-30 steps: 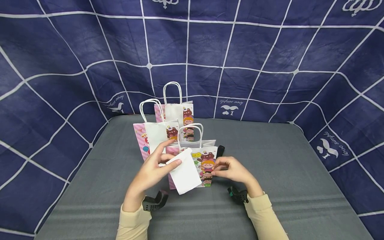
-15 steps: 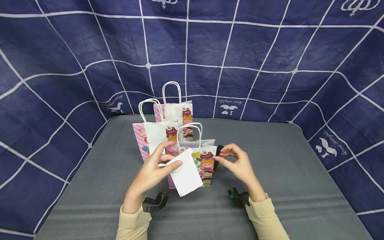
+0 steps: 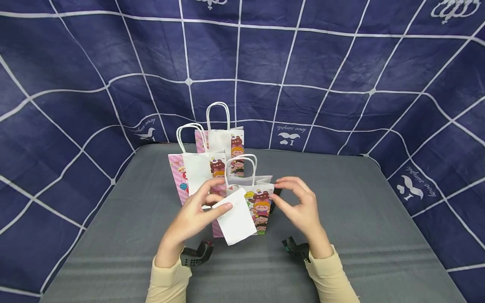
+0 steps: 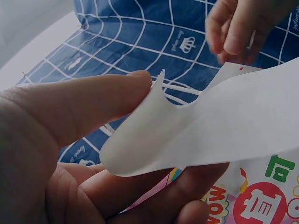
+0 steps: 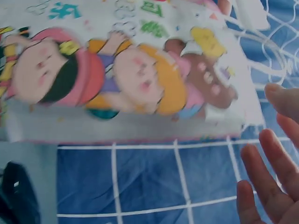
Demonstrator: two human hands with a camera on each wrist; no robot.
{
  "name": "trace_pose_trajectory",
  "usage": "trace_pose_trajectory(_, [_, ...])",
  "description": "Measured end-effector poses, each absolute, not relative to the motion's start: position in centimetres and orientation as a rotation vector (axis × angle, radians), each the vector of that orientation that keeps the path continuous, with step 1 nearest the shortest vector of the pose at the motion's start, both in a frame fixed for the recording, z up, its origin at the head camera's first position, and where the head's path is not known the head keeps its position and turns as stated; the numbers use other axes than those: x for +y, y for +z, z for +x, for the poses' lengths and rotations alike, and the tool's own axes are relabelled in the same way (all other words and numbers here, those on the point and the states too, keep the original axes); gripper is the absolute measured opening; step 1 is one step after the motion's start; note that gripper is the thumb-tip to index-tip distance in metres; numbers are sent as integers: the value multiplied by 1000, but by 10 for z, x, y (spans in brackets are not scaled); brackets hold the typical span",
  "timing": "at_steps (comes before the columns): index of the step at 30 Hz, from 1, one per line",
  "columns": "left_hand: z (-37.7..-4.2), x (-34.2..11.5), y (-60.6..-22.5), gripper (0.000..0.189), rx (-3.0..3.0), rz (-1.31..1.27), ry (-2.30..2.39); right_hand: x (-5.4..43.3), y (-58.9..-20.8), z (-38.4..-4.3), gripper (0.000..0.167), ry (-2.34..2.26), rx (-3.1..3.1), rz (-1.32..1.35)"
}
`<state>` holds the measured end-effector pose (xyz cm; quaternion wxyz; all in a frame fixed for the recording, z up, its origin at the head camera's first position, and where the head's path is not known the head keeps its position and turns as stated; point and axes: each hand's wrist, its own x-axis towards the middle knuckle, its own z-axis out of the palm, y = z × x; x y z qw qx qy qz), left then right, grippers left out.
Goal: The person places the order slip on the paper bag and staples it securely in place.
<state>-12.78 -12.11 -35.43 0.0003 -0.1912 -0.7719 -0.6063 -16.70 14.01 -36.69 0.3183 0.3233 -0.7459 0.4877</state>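
My left hand [image 3: 198, 210] pinches a white paper sheet [image 3: 235, 219] between thumb and fingers, in front of a small cartoon-printed paper gift bag [image 3: 260, 206]. In the left wrist view, the sheet [image 4: 224, 121] curls over at the held end, with a torn-looking tip beside the thumb. My right hand [image 3: 299, 204] is at the bag's upper right corner, thumb and index finger apart on either side of it in the head view. The right wrist view shows the right hand's fingers [image 5: 268, 163] spread by the top edge of the bag [image 5: 140, 79], gripping nothing.
Two similar gift bags, a left one [image 3: 198, 172] and a rear one [image 3: 219, 141], stand upright behind, each with white paper over its front. A black object [image 3: 278, 193] is partly hidden behind the front bag. Blue grid-patterned cloth [image 3: 303, 63] surrounds the grey surface [image 3: 360, 210].
My right hand has left the front bag's lower right side and risen to its top corner, its fingers spreading. The left hand and the paper sheet have hardly moved.
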Motion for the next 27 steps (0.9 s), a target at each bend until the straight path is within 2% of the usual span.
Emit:
trace_pose_trajectory(9, [-129, -121, -355, 49, -2439, -637, -1850, 117, -369, -176, 21, 1094, -1865, 1079])
trace_pose_trajectory(27, [-127, -123, -356, 52, -2512, -621, -1660, 106, -373, -171, 7, 1154, -1873, 1107])
